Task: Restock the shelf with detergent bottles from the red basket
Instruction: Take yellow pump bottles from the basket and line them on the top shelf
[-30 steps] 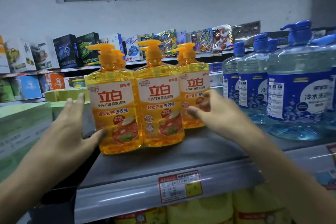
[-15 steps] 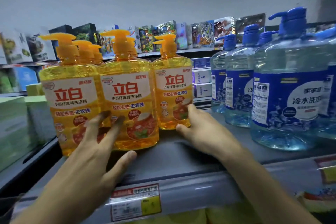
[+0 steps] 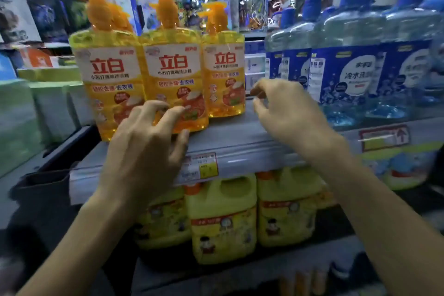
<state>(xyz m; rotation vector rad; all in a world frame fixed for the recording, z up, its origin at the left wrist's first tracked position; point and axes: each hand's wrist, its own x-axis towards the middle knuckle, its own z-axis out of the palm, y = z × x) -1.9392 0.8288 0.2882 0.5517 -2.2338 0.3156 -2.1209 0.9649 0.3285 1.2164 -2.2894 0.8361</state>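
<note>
Detergent bottles: three yellow pump bottles upright in a row near the shelf edge, labels forward so shoppers can read them
Left hand: loosely curled, gripping nothing, fingertips at the middle bottle, probably squaring it up
Right hand: slack and empty, just beside the right bottle
Red basket: out of sight

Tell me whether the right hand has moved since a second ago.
Yes. The right hand has slid rightward, off the label of the rightmost orange bottle, and is now beside it.
</note>
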